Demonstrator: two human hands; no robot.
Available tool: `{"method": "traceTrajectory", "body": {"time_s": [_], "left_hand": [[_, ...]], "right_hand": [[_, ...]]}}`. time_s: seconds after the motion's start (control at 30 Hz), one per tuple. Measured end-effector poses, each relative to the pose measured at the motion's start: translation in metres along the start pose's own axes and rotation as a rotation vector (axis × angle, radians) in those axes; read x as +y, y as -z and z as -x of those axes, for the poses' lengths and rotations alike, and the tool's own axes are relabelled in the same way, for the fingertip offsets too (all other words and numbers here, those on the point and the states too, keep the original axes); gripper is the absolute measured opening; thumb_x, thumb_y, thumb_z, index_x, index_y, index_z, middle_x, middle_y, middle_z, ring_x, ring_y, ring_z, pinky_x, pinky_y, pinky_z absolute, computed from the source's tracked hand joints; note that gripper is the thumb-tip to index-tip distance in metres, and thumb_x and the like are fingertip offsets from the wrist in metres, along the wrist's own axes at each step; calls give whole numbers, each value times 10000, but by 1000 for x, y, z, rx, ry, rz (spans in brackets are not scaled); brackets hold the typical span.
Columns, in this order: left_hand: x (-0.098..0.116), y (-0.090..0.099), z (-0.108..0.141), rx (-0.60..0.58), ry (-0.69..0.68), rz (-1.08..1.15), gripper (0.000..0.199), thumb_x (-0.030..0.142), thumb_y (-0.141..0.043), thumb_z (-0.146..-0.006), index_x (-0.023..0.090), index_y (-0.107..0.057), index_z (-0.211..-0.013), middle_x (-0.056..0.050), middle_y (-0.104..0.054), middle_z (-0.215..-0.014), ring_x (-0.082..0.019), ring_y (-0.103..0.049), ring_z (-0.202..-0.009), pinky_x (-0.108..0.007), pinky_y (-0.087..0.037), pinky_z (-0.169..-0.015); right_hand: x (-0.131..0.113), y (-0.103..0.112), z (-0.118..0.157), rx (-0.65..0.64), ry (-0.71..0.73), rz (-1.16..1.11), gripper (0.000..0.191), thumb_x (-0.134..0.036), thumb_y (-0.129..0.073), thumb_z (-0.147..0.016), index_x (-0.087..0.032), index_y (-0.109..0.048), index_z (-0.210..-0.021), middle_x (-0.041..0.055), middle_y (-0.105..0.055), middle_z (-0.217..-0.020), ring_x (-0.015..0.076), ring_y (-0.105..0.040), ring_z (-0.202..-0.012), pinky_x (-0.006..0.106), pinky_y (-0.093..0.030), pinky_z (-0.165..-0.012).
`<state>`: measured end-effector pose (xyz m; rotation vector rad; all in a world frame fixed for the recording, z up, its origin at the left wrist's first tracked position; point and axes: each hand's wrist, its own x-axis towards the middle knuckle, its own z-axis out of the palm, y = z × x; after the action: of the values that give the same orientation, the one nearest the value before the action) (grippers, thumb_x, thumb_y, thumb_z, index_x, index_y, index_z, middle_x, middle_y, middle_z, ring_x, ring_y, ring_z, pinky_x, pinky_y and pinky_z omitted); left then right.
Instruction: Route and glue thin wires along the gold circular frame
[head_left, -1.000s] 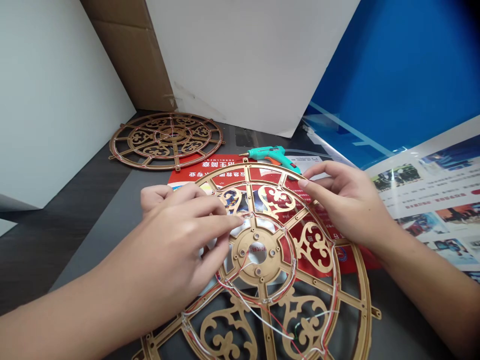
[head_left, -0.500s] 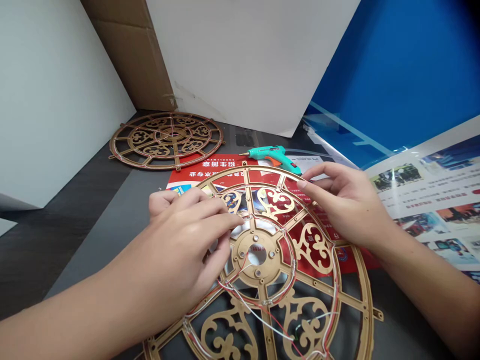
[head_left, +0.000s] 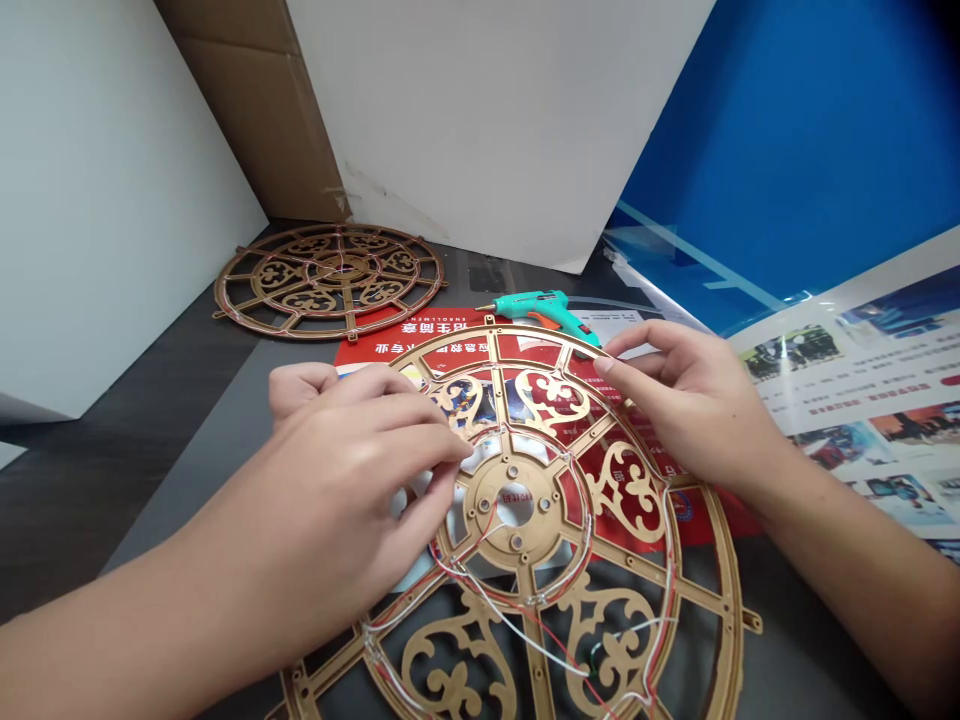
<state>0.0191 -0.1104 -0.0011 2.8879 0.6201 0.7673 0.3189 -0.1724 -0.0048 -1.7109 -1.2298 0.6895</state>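
Gold-coloured openwork wheel frame (head_left: 731, 620) lies flat at lower centre of view, partly over a red printed flyer (head_left: 390, 342); thin wires (head_left: 510, 625) run along its spokes and rim. Judged light and stiff, but the slender scrollwork looks brittle and the fine wires easy to snag; best hold appears to be the outer rim or the central hub (head_left: 487, 500). Left hand (head_left: 330, 470) curled, fingertips drawn together over the spokes beside the hub; cannot tell whether they pinch a wire. Right hand (head_left: 690, 410) half open, fingertips at the upper rim, no firm grip evident. Teal hot glue gun (head_left: 540, 308) lies just beyond the rim. Second wired wheel frame (head_left: 262, 290) at upper left.
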Motion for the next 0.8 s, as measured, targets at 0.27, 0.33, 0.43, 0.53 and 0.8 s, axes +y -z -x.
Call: {"method": "traceTrajectory", "body": {"time_s": [0.27, 0.33, 0.43, 0.53, 0.8], "left_hand": [[-4, 3, 0, -26, -48, -5, 228, 205, -600, -1099, 277, -815, -1072, 29, -830, -997, -217, -662, -983, -438, -405, -874], [-4, 0, 3, -17, -11, -3, 233, 216, -588, -1109, 278, -803, -1043, 20, -829, -1020, -232, -650, -1021, -465, -400, -923], [-1, -5, 6, 11, 58, 42, 276, 234, -560, -1121, 274, -781, -959, 9, -815, -1001, -245, -628, -1034, -483, -386, -948], [1, -7, 6, 0, 118, 80, 267, 258, -561, -1122, 285, -787, -983, 19, -811, -991, -235, -632, -1022, -480, -350, -928], [2, -3, 3, -14, 100, 26, 290, 284, -526, -1118, 288, -763, -951, 46, -812, -946, -223, -668, -953, -476, -258, -902]], "right_hand": [[-1, 0, 0, 10, 17, -16, 344, -508, -929, -826, -273, -710, -950, 23, -743, -630, 196, -613, -511, 308, -393, -463], [0, 0, 0, 1, 11, -10, 361, -528, -927, -824, -274, -705, -951, 22, -733, -624, 201, -612, -512, 308, -377, -460], [1, 0, 0, -11, -1, -4, 381, -552, -925, -830, -277, -700, -968, 19, -723, -629, 222, -644, -536, 315, -386, -462], [1, 0, 0, -9, 2, -1, 387, -560, -923, -838, -277, -698, -975, 16, -717, -631, 232, -665, -550, 323, -410, -466], [1, 0, 0, 4, 14, 15, 379, -553, -915, -840, -268, -700, -967, 8, -699, -612, 219, -654, -538, 317, -406, -467]]}}
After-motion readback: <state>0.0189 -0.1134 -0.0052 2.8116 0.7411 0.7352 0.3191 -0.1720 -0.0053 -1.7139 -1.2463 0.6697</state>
